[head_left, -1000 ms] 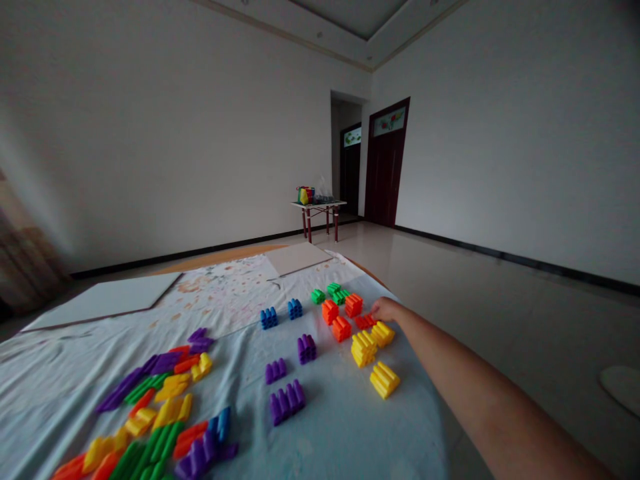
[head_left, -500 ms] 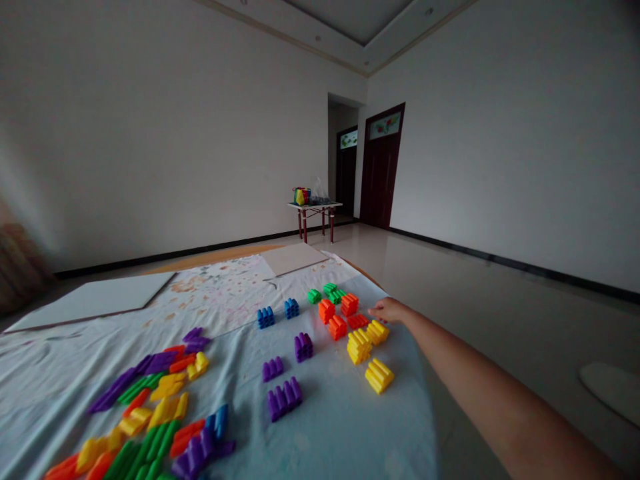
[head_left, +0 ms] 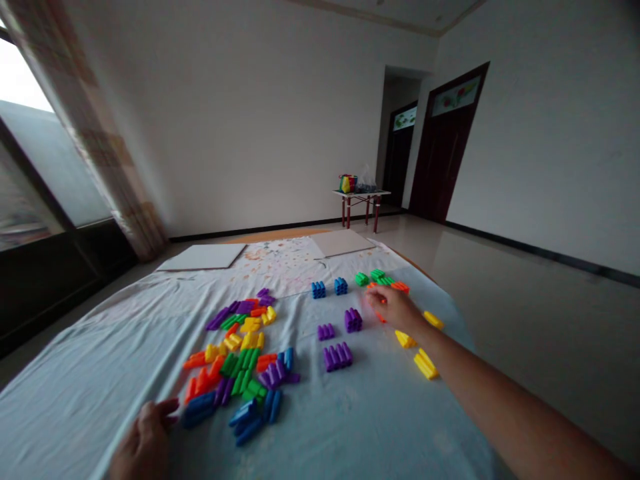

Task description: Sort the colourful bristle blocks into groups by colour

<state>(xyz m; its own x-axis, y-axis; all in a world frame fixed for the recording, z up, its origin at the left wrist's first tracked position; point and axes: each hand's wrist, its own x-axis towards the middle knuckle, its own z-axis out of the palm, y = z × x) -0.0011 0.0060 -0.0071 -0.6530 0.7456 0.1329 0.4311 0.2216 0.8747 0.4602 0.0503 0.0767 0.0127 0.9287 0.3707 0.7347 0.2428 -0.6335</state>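
A cloth [head_left: 125,360] lies over the bench [head_left: 280,235]. With the middle block row [head_left: 326,331] as clock centre, scattered blocks [head_left: 243,362] spread from seven to ten o'clock, two block stacks [head_left: 318,290] stand at twelve, a block bundle [head_left: 353,321] sits at two, and spaced blocks [head_left: 426,365] lie from three to four. Beyond them, one board [head_left: 205,257] lies between ten and eleven, another board [head_left: 343,243] at twelve.

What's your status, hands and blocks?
Left hand open beside blue blocks. Right hand at orange blocks, grip unclear. Right forearm partly hides yellow blocks.
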